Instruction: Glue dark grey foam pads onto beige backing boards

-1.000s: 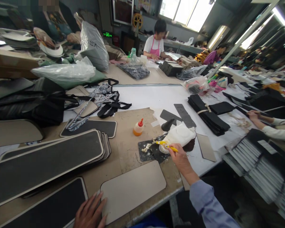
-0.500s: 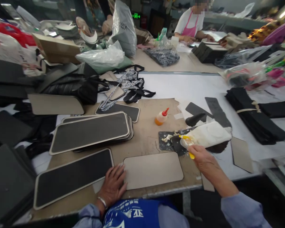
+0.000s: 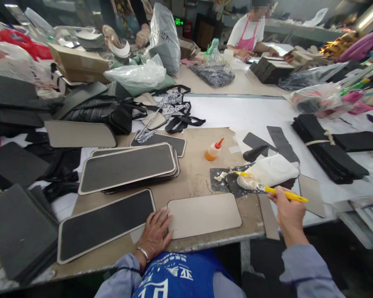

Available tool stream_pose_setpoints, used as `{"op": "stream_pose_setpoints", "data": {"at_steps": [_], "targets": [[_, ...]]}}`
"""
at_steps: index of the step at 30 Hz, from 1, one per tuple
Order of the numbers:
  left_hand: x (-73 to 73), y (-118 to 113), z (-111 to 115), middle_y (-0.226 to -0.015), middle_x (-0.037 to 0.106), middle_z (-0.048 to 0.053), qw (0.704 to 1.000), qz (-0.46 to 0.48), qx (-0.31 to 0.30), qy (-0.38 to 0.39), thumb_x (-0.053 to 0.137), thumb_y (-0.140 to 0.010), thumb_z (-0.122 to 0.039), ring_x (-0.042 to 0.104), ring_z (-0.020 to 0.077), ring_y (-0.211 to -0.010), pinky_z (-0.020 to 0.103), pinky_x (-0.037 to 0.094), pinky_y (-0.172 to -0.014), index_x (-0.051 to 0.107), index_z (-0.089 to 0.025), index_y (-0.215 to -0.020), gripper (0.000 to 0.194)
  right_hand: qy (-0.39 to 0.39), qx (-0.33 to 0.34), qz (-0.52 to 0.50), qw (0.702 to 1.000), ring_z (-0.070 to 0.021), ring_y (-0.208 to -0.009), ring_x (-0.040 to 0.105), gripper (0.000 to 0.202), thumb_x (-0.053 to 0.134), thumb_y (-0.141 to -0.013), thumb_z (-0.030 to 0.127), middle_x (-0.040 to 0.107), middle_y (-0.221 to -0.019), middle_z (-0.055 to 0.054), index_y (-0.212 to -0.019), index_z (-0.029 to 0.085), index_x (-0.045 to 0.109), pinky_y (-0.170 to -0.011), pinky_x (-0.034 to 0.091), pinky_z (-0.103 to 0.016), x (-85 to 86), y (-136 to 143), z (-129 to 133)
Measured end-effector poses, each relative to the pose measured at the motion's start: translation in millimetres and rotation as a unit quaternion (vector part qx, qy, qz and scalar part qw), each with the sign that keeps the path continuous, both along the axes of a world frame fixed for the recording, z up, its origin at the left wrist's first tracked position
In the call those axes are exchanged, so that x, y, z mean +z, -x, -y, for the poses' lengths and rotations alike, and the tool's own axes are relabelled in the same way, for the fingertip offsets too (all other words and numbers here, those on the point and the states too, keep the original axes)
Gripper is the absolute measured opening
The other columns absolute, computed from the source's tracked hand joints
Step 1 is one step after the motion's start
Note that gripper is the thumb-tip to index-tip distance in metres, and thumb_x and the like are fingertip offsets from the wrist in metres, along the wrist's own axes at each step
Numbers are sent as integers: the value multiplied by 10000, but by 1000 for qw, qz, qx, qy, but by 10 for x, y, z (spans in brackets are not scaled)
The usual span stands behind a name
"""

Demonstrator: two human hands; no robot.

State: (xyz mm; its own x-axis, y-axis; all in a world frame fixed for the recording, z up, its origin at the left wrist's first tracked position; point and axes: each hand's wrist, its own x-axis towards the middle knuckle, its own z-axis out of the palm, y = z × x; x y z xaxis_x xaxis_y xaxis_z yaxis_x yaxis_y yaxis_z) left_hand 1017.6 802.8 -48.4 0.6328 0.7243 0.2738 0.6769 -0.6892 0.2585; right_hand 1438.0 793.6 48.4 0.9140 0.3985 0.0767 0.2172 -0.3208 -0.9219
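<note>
The right hand [image 3: 289,209] is gripping a yellow brush [image 3: 286,193], its tip sitting by a white jug [image 3: 273,169] with contents hard to make out. The left hand [image 3: 157,231], fingers loosely spread, is touching a pale panel [image 3: 205,216] lying on the table [image 3: 192,174]. White characters, including "亚", are marking a cut-off blue apron [image 3: 186,285]. A bottle [image 3: 213,150] is holding orange liquid.
</note>
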Motion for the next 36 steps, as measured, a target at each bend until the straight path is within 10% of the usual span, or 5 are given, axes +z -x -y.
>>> {"op": "stream_pose_setpoints", "data": {"at_steps": [7,14,20,36], "targets": [[-39,31,9,-1211,553,64,999,26,11,20,494,-793,-360,404,249,-1168,423,270,-961,550,-214,-1102,346,-90,-149,-103,979,-91,-464,560,163,680,-540,181,571,-529,37,-648,147,562,-503,526,-172,9,265,472],[-32,148,-15,-1187,556,79,998,26,-29,56,491,-817,-375,428,254,-1134,443,323,-943,553,-213,-1089,322,21,153,-207,966,-135,-568,609,415,676,-650,458,628,-644,-1,-874,120,589,-580,549,-269,-236,1695,368],[36,242,-37,-1170,562,55,995,39,-70,66,489,-832,-326,443,228,-1102,415,336,-944,561,-220,-1057,259,63,260,-205,941,-177,-629,624,378,598,-718,493,632,-701,-17,-868,146,582,-652,542,-325,-402,2463,183],[-51,300,-95,-1146,579,37,993,58,-99,28,465,-834,-321,436,223,-1086,397,277,-939,566,-233,-1056,260,84,246,-112,959,-175,-592,612,386,524,-745,547,622,-716,-30,-825,172,574,-629,514,-307,-278,2488,41]]}}
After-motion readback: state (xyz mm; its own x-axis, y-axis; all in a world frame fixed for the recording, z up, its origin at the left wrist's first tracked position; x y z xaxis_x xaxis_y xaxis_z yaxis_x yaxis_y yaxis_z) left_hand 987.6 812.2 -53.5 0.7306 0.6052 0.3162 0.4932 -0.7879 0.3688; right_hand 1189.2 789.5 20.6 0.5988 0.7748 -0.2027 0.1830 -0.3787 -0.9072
